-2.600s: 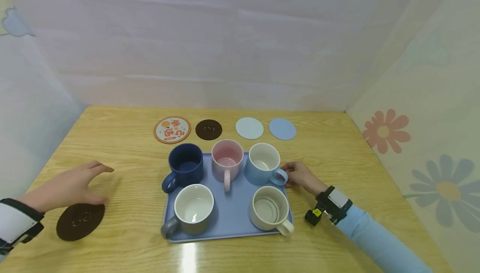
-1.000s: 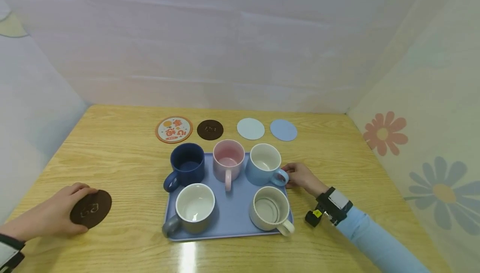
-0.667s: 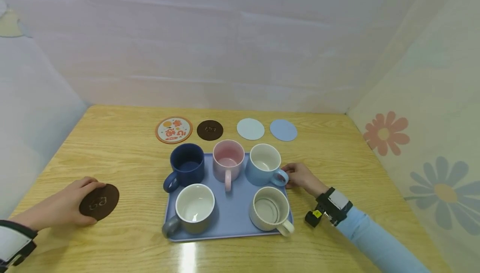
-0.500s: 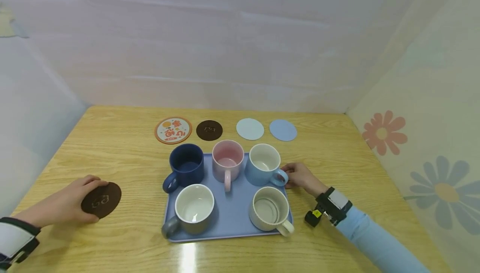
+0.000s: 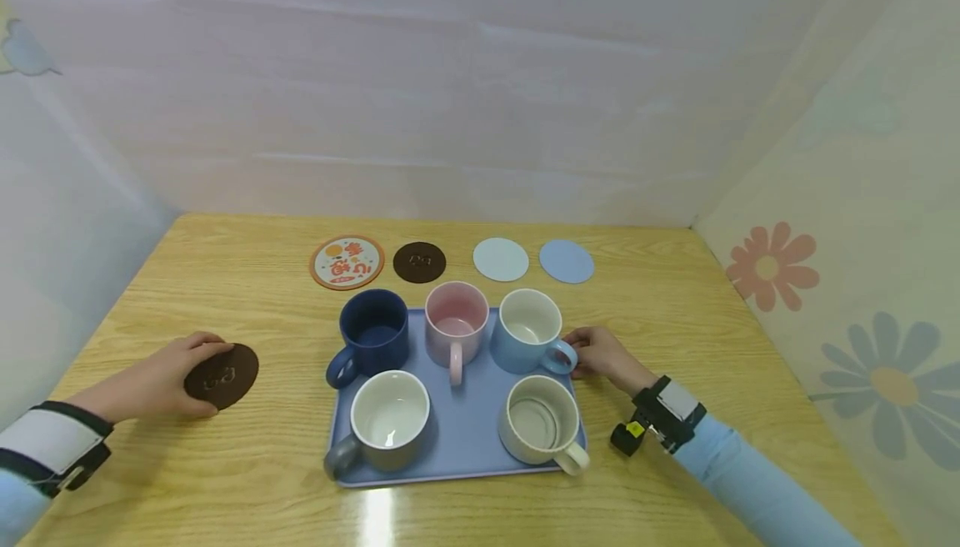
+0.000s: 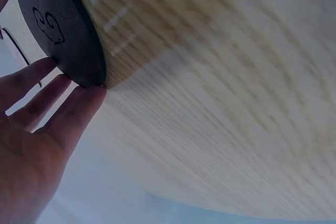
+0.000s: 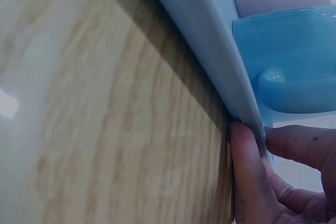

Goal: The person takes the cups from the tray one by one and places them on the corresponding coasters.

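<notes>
My left hand (image 5: pixel 167 380) pinches a round dark brown coaster (image 5: pixel 222 377) by its edges, thumb on the near side and fingers on the far side. In the left wrist view the coaster (image 6: pixel 63 30) shows an engraved line drawing. My right hand (image 5: pixel 600 355) grips the right rim of a blue-lavender tray (image 5: pixel 465 422); the right wrist view has the tray's rim (image 7: pixel 210 40) between thumb and finger. On that tray stand a navy mug (image 5: pixel 382 347), a pink mug (image 5: pixel 454 347), a light blue mug (image 5: pixel 517 353), a grey mug (image 5: pixel 393 447) and a cream mug (image 5: pixel 528 443).
Behind the tray lie more coasters in a row: an orange-rimmed printed one (image 5: pixel 347 263), a dark brown one (image 5: pixel 419 262), a white one (image 5: pixel 501 259) and a pale blue one (image 5: pixel 567 261). They rest on a wooden table (image 5: pixel 645 272). Pale sheets (image 5: pixel 450 97) enclose the table's back and sides.
The left hand first reached over the brown coaster at the near left, took hold of it, and has carried it away and to the right. The right hand stays at the tray's rim.
</notes>
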`<state>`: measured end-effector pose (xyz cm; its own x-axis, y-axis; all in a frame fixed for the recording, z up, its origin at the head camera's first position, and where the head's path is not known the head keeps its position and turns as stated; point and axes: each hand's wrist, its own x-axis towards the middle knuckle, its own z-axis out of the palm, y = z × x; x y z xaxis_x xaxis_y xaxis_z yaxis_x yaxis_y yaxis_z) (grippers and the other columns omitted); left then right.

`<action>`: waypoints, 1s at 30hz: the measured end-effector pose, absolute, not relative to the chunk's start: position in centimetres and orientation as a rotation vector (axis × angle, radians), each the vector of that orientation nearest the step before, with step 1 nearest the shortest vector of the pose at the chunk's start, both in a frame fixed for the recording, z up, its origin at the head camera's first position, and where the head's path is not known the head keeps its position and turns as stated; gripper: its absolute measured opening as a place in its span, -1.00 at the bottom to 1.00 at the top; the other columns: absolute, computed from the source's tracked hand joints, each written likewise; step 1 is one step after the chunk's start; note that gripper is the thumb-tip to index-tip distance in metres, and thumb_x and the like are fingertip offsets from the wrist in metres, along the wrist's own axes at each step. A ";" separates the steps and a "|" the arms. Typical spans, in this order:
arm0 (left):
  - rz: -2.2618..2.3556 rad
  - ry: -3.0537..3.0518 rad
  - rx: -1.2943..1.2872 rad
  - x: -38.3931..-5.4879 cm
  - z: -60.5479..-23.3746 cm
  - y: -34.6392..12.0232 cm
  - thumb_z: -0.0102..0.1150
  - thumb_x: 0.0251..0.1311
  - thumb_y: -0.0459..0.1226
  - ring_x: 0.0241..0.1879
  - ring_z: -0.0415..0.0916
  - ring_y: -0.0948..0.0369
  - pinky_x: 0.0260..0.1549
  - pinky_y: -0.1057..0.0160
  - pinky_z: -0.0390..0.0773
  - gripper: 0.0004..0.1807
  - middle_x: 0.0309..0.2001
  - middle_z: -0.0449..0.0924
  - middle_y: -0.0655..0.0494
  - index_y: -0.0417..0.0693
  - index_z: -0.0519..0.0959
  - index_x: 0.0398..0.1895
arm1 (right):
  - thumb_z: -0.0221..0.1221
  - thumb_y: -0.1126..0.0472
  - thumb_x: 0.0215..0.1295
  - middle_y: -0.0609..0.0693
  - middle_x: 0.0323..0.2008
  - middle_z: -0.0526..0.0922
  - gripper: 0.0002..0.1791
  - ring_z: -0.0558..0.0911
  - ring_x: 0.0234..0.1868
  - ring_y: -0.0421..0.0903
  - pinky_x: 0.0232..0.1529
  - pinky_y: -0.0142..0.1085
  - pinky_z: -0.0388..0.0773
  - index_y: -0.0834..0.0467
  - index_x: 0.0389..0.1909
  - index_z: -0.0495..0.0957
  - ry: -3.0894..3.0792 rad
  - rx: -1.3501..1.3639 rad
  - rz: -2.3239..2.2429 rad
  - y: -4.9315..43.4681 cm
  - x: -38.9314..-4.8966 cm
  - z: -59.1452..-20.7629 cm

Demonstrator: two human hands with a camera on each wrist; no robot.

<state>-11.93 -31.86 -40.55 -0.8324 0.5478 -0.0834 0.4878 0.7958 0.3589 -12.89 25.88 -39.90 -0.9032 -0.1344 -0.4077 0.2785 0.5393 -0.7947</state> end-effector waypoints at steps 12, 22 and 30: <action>0.481 2.767 0.849 -14.2 -40.3 -30.7 0.46 -0.21 -0.16 -0.05 0.30 -0.30 -0.21 -0.16 0.45 -0.20 0.01 0.29 -0.41 -0.47 0.35 0.07 | 0.06 0.40 0.23 0.19 -0.30 0.57 -0.68 0.57 -0.43 -0.19 -0.37 -0.28 0.61 0.54 -0.05 0.40 2.358 0.110 -1.323 25.9 -12.9 -39.8; 0.494 2.739 0.851 -15.9 -40.1 -29.7 0.40 -0.11 -0.17 -0.02 0.27 -0.31 -0.16 -0.18 0.40 -0.22 0.05 0.26 -0.44 -0.48 0.32 0.11 | 0.05 0.39 0.25 0.21 -0.26 0.57 -0.67 0.57 -0.42 -0.20 -0.36 -0.28 0.61 0.52 -0.03 0.40 2.356 0.123 -1.309 25.8 -12.9 -39.7; 0.481 2.689 0.806 -17.2 -40.2 -28.8 0.31 0.01 -0.17 0.07 0.17 -0.38 -0.07 -0.25 0.33 -0.24 0.13 0.17 -0.52 -0.50 0.25 0.16 | 0.06 0.38 0.24 0.21 -0.25 0.57 -0.67 0.57 -0.42 -0.19 -0.35 -0.26 0.61 0.52 -0.04 0.40 2.362 0.115 -1.298 25.7 -12.9 -39.7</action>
